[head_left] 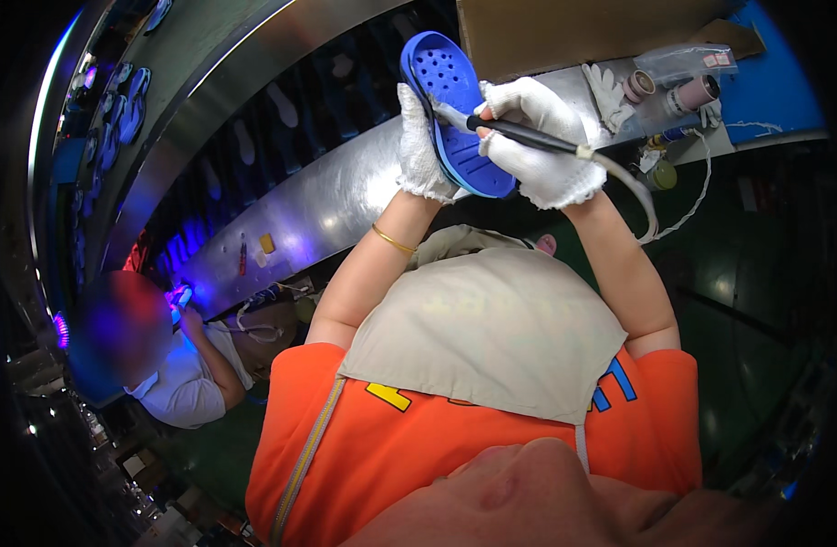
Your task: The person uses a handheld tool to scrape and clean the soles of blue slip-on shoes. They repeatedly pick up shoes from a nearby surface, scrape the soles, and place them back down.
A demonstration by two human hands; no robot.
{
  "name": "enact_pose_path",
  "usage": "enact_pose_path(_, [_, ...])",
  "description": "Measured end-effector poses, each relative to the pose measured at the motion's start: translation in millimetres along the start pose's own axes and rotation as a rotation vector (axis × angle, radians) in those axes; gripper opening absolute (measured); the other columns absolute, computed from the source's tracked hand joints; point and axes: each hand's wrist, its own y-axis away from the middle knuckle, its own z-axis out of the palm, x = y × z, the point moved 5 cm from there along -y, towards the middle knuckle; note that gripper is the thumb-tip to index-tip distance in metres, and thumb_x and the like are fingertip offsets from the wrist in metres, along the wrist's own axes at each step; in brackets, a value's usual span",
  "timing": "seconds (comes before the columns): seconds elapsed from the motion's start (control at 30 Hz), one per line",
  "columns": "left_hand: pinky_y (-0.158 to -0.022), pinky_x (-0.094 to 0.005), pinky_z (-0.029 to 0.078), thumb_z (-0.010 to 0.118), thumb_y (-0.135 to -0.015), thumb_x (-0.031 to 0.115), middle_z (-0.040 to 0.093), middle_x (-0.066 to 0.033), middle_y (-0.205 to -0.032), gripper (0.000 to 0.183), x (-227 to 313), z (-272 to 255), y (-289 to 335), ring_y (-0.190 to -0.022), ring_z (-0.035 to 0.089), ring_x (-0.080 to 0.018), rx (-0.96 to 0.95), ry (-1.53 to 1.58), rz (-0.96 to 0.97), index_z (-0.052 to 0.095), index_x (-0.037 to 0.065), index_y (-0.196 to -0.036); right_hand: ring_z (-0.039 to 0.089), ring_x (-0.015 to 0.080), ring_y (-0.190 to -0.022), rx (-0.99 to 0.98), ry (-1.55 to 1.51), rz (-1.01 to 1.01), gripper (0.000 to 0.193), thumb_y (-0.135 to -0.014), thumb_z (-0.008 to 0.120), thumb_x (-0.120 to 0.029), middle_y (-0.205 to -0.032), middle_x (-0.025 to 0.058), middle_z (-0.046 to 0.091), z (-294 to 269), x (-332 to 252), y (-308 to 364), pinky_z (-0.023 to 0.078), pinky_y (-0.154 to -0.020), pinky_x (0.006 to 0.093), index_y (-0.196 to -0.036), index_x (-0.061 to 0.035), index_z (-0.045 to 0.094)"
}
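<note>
My left hand [420, 153], in a white knit glove, grips a blue shoe sole [448, 80] by its left edge. The sole is held tilted above the metal bench, its holed, ridged inner face turned up. In my gloved right hand [551, 137] is a brush [528, 135] with a black handle, pinched between thumb and fingers. Its pale tip lies over the middle of the sole by the left rim; whether it touches is hard to tell. From the handle's end a whitish hose [639, 196] curves down to the right.
A steel bench [332, 178] runs toward the left, where a co-worker [186, 378] holds a lit blue item. Beyond it, a dark conveyor carries soles [282, 105]. Cardboard [573, 32] stands at the back. Right of my hands lie spare gloves [605, 96] and a pink cylinder [697, 93].
</note>
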Motion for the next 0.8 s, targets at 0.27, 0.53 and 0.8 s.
enact_pose_path(0.27, [-0.090, -0.0407, 0.049, 0.028, -0.084, 0.072, 0.059, -0.0171, -0.109, 0.084, 15, -8, -8, -0.098, 0.059, -0.0289, 0.200, -0.315, 0.186, 0.048, 0.000, -0.122, 0.060, 0.0147, -0.074, 0.005, 0.240, -0.096, 0.021, -0.068, 0.069, 0.003, -0.083, 0.0072, 0.060, 7, -2, 4, 0.049, -0.072, 0.0263, -0.086, -0.0038, 0.060])
enact_pose_path(0.53, [-0.096, -0.0427, 0.045, 0.026, -0.080, 0.078, 0.059, -0.0177, -0.110, 0.093, 29, -7, -8, -0.104, 0.057, -0.0311, 0.196, -0.349, 0.208, 0.051, -0.002, -0.120, 0.061, 0.0149, -0.074, -0.006, 0.288, -0.071, 0.019, -0.068, 0.069, 0.002, -0.082, 0.0066, 0.061, 10, -5, 11, 0.050, -0.070, 0.0267, -0.085, -0.0047, 0.062])
enact_pose_path(0.8, [-0.100, -0.0473, 0.040, 0.038, -0.078, 0.076, 0.054, -0.0190, -0.122, 0.091, 30, 3, 0, -0.112, 0.052, -0.0341, 0.022, -0.145, 0.108, 0.044, -0.001, -0.128, 0.058, 0.0079, -0.076, 0.009, -0.044, 0.287, 0.013, -0.076, 0.065, -0.003, -0.085, 0.0040, 0.063, -3, 8, 8, 0.049, -0.073, 0.0238, -0.089, -0.0007, 0.062])
